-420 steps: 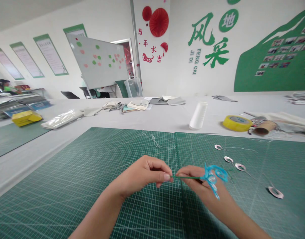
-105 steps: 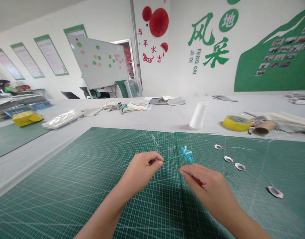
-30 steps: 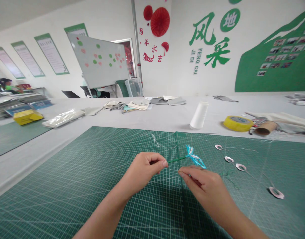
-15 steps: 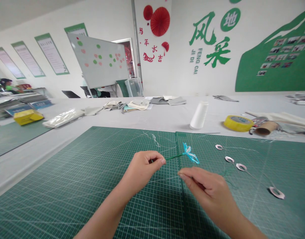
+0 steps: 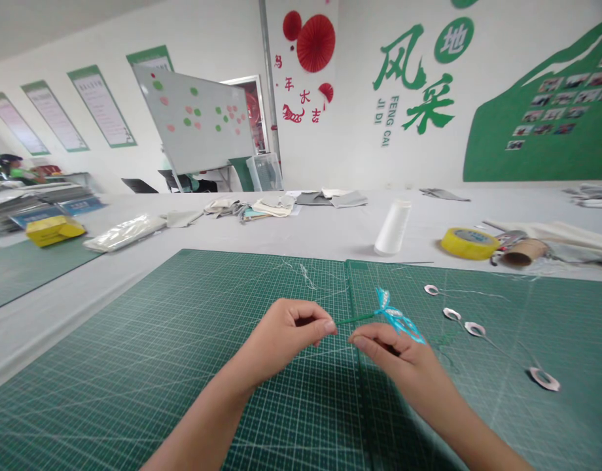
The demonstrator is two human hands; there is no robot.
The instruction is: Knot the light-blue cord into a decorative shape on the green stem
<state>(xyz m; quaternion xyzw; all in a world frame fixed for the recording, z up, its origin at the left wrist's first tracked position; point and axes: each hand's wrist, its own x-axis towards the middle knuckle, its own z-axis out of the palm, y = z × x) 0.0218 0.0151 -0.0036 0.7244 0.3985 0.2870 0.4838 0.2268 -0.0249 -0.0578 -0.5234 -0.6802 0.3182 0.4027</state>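
A bright blue flower (image 5: 402,322) with pale bead-like rows on its petals sits at the end of a thin green stem (image 5: 356,319). My left hand (image 5: 292,328) pinches the lower part of that stem between thumb and fingers, so the flower points to the right. Just below and right of the stem is my right hand (image 5: 404,356), its thumb and fingertips pressed together. Whatever lies in that pinch is too small to see. Part of the flower's lower petal passes close behind the right knuckles. Both hands are above the green cutting mat (image 5: 222,314).
Several pale rings with thin tails, one of them a ring (image 5: 544,379) at the right, lie on the mat near green thread (image 5: 447,337). White thread (image 5: 308,278) lies farther back. Behind the mat are a white thread cone (image 5: 392,227), yellow tape (image 5: 470,243) and fabric pieces (image 5: 274,205).
The flower has shifted right and slightly down, now partly over my right hand. My left hand has edged right and down; my right hand stays pinched and has moved slightly left.
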